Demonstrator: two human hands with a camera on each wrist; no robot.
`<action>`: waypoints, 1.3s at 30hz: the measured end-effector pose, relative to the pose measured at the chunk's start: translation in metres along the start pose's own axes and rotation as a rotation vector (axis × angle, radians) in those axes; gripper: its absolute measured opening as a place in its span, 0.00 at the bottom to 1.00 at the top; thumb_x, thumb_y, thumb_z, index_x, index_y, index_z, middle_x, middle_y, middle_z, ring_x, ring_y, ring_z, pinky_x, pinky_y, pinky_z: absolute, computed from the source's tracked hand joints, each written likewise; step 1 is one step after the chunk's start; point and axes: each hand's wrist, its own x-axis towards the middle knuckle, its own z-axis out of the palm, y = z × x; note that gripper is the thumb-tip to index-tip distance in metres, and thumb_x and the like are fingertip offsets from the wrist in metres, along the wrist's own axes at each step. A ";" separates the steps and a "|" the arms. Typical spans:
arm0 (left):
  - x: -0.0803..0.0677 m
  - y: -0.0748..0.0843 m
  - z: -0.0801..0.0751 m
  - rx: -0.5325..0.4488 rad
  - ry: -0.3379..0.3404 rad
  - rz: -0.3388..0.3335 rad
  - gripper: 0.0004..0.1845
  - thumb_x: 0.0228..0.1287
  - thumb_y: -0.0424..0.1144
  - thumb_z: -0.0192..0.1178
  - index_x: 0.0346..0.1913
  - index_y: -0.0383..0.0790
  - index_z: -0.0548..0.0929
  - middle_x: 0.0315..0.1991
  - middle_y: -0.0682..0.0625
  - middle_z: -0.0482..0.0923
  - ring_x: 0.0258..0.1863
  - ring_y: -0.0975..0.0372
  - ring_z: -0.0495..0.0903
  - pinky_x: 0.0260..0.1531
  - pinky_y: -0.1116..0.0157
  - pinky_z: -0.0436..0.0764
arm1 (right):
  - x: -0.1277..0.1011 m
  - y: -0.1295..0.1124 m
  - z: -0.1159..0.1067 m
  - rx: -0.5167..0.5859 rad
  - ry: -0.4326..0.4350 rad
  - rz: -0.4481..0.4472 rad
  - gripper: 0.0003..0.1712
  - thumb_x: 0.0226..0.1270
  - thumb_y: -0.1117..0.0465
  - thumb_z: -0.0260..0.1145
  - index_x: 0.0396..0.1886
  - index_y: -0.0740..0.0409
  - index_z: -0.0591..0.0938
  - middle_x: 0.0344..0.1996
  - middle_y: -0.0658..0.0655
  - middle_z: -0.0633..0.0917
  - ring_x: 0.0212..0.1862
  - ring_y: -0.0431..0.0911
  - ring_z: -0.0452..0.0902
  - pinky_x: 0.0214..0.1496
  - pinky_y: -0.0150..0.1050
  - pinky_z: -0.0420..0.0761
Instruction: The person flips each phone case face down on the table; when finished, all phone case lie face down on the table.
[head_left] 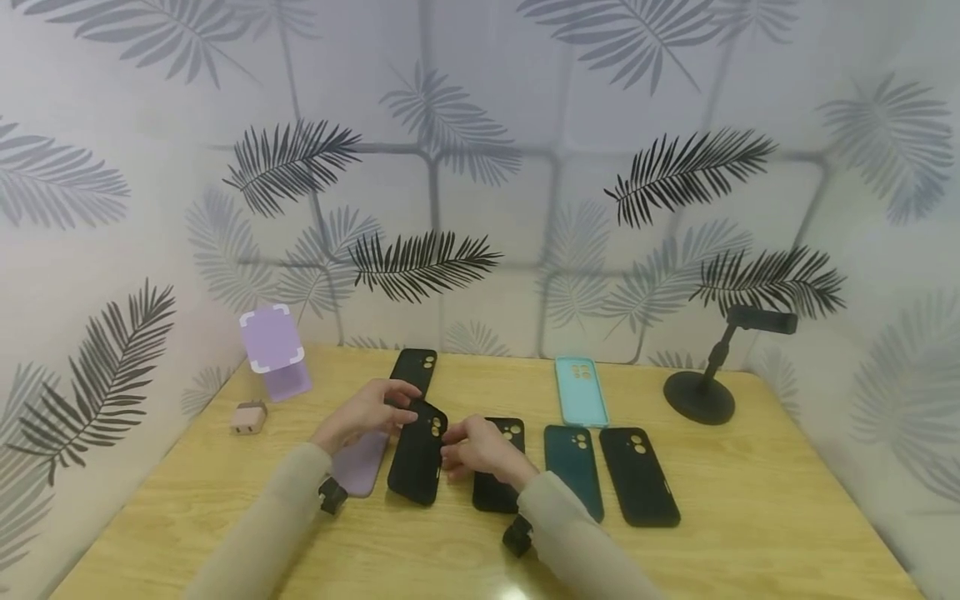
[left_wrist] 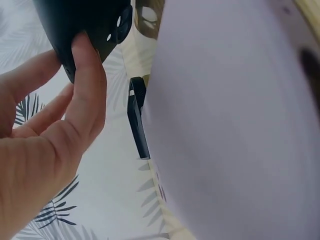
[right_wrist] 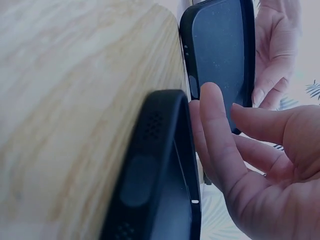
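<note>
My left hand (head_left: 371,412) pinches a black phone case (head_left: 417,458) by its upper left corner. In the left wrist view, the thumb and fingers (left_wrist: 87,95) grip the edge of that case near its camera holes. At the case's right edge is my right hand (head_left: 480,450), its fingers loosely bent. From the right wrist, the right fingertips (right_wrist: 211,92) overlap the held case (right_wrist: 220,47), thumb apart from the forefinger. Under the right hand lies another black case (head_left: 495,492). A lilac case (head_left: 360,467) lies below the left hand, partly hidden.
Behind the left hand lies a black case (head_left: 415,369). To the right are a dark teal case (head_left: 573,471), a black case (head_left: 640,479) and a light blue case (head_left: 582,400). A black stand (head_left: 701,396), a lilac stand (head_left: 273,342) and a plug adapter (head_left: 249,418) stand farther out.
</note>
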 end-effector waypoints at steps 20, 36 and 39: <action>0.001 -0.001 0.011 -0.175 -0.073 0.013 0.32 0.66 0.41 0.65 0.69 0.36 0.68 0.66 0.31 0.65 0.50 0.48 0.82 0.44 0.54 0.86 | -0.001 0.001 0.002 0.086 -0.101 -0.055 0.34 0.73 0.37 0.54 0.59 0.62 0.81 0.56 0.63 0.82 0.54 0.57 0.82 0.45 0.48 0.87; 0.003 -0.001 0.017 -0.161 -0.086 -0.044 0.35 0.67 0.50 0.63 0.73 0.42 0.65 0.66 0.34 0.64 0.61 0.45 0.74 0.45 0.54 0.86 | 0.001 0.000 0.005 0.065 -0.069 -0.054 0.34 0.68 0.39 0.63 0.60 0.60 0.78 0.54 0.59 0.83 0.49 0.52 0.83 0.41 0.45 0.87; 0.001 -0.001 0.017 -0.181 -0.099 -0.040 0.33 0.70 0.47 0.60 0.73 0.41 0.64 0.66 0.33 0.64 0.61 0.44 0.74 0.45 0.53 0.86 | 0.001 0.000 0.005 0.103 -0.086 -0.044 0.32 0.68 0.42 0.63 0.60 0.60 0.79 0.53 0.59 0.83 0.51 0.52 0.82 0.43 0.46 0.87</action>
